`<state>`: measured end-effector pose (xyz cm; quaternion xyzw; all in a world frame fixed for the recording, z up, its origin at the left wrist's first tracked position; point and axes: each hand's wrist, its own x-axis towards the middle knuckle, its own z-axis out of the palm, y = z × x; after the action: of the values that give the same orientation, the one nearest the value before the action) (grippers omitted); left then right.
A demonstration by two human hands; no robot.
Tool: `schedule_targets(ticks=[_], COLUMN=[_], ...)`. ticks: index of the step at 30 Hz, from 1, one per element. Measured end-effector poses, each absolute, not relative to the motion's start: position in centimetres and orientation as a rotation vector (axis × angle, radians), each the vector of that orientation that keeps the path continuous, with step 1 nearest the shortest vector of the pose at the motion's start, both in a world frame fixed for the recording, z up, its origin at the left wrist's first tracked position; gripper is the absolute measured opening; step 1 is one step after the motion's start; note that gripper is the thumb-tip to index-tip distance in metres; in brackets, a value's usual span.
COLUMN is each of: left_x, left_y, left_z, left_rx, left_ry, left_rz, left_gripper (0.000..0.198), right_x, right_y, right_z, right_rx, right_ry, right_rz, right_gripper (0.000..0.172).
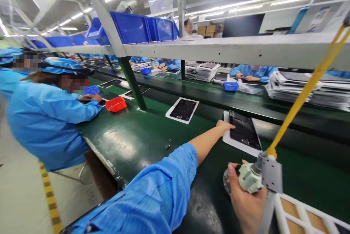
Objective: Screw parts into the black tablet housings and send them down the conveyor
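Note:
My left hand (224, 127) reaches across the green conveyor belt (123, 146), its fingers at the near edge of a black tablet back panel (244, 130). That panel lies on a white sheet (235, 141). My right hand (244, 201) grips a pale green electric screwdriver (249, 178), which has a grey bracket and hangs from a yellow cord (308, 89). Under the screwdriver, a round mesh disc (226, 181) is partly hidden by my right hand.
Another black panel on white backing (183, 110) lies farther along the belt. A co-worker in a blue smock (46, 124) stands left, next to a red bin (116, 104). A white-framed rack (300, 214) sits bottom right. Overhead, a shelf (218, 49) holds blue bins (130, 27). Stacked panels (307, 88) lie beyond it.

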<state>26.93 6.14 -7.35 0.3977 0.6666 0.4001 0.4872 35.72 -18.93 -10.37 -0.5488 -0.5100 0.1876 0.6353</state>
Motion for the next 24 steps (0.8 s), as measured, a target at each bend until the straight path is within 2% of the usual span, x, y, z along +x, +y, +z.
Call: schedule_targets(ticks=[6,9,12,14,19,21,24], left_x=[25.6,21.7,15.9,11.8,5.3,4.6,4.6], left_y=[2.4,-0.4,-4.8,-8.7,-20.0,-24.0,-28.1], left_z=[-3.9,-2.9,-3.1,-3.8,-7.2,-8.5,-9.0], left_rx=[1.036,1.046,1.008,0.883,0.644,0.605,0.803], left_ry=[1.425,1.303,1.202,1.122,1.231,1.239,1.206], left_rz=[1.047,1.105,1.088,1.075,0.918,0.882,0.834], left_gripper=[0.013,0.011,0.019,0.034,0.068,0.073,0.065], right_x=[35.3,35.4,36.0,36.5,37.4,37.4,37.4], right_y=[-18.8,-18.6,-18.3,-18.2,-18.5,-18.8,-19.1], right_z=[-9.7,-9.6,-9.6,-9.3,-7.5,-7.0,-7.0], right_rx=[-1.18,-1.165,-1.181,-1.217,-1.339,-1.349,-1.381], right_ry=[-1.171,-1.199,-1.17,-1.095,-1.035,-1.074,-1.097], right_rz=[0.443,0.45,0.454,0.422,0.363,0.32,0.216], right_gripper=[0.047,0.04,0.049,0.056,0.052,0.055,0.058])
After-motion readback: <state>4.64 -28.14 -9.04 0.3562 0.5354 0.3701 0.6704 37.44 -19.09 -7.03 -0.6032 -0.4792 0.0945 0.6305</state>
